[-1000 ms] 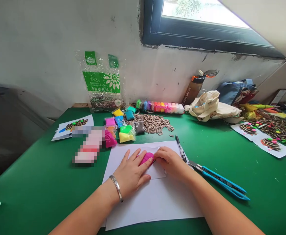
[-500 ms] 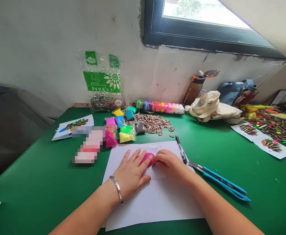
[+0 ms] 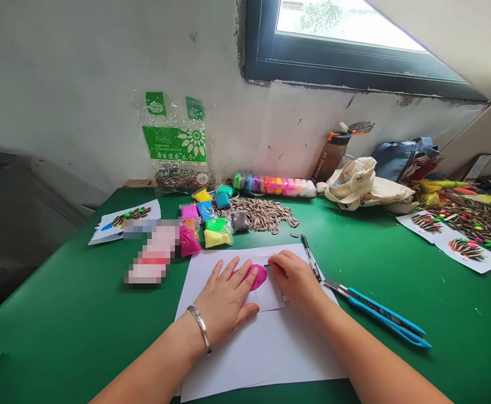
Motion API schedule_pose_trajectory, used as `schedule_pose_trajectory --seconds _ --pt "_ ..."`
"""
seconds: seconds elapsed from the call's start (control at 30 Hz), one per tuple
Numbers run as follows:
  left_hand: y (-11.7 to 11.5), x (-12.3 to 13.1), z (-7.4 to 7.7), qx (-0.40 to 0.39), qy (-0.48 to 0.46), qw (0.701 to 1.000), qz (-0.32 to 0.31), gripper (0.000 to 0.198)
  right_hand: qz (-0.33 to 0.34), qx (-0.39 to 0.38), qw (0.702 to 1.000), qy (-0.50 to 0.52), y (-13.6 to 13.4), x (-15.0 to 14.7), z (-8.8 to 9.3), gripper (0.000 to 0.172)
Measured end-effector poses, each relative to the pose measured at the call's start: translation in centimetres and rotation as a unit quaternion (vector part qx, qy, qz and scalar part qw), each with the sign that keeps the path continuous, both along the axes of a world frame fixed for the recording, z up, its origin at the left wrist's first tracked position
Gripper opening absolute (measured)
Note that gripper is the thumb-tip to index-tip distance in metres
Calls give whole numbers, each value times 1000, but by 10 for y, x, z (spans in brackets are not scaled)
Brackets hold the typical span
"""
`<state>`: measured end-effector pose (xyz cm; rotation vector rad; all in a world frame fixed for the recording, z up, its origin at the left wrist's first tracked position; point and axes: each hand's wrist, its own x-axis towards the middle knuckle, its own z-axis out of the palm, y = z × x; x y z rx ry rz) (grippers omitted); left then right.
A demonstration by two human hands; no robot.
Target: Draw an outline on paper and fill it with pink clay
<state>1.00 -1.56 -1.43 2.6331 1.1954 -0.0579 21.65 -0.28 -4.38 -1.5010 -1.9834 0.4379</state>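
Note:
My left hand lies flat with fingers spread on a small white paper, its fingertips pressing a flattened pink clay lump. My right hand is curled just right of the clay, fingertips pinched at the lump's edge; what they hold is hidden. Both rest on a larger white sheet on the green table. A silver bracelet is on my left wrist.
Blue scissors and a black pen lie right of the sheet. Behind are coloured clay packets, a sunflower seed pile, a seed bag, a clay roll, a bottle, cloth bags and seed pictures.
My right hand has drawn slightly right and back from the clay, so more of the pink lump shows. The left hand stays flat in place.

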Motion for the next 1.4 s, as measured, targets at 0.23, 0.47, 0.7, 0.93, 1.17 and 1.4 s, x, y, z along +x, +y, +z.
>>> schedule_pose_trajectory --seconds 0.23,0.47,0.7,0.93,1.17,1.4 --pt "-1 0 -1 -10 5 1000 3 59 8 13 997 -76 -1 -8 -1 19" --pt "-1 0 0 -17 8 1000 5 60 13 20 993 -114 1 -12 -6 22" --pt "-1 1 3 -16 6 1000 7 61 -2 23 992 -128 7 -18 -4 24" --pt "-2 0 3 -8 -7 1000 8 60 18 20 991 -131 11 -18 -4 24" --pt "-2 -1 1 3 -22 1000 4 61 65 38 986 -148 16 -19 -1 25" --pt "-3 -1 3 12 -13 1000 7 62 57 19 992 -114 16 -21 4 28"
